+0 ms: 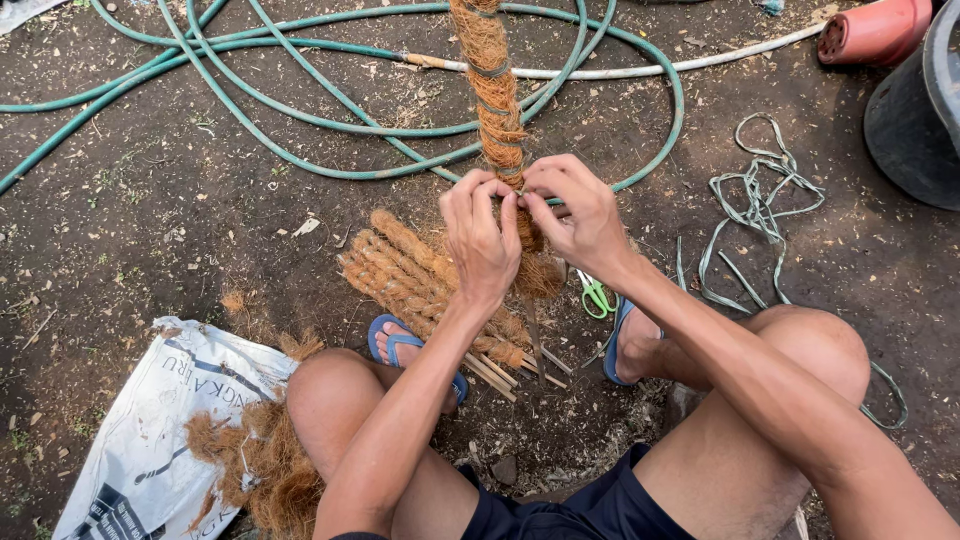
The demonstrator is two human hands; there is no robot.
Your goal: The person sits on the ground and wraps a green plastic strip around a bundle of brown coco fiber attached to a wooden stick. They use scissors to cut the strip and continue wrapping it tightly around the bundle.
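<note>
I sit low over bare soil with both knees spread. A stick wrapped in brown coconut fibre (492,90) stands upright in front of me, bound with rings of grey-green strap. My left hand (481,235) and my right hand (573,210) meet around its lower part, fingertips pinching the strap and fibre there. Below my hands a loose tuft of fibre (540,272) bulges from the stick. Several finished fibre-wrapped sticks (420,280) lie on the ground between my feet.
A green garden hose (300,120) loops across the soil behind the stick. Green-handled scissors (596,296) lie by my right foot. A tangle of strap (760,200) sits right. A white sack (150,430) with loose fibre (265,460) lies left. Pots (900,70) stand top right.
</note>
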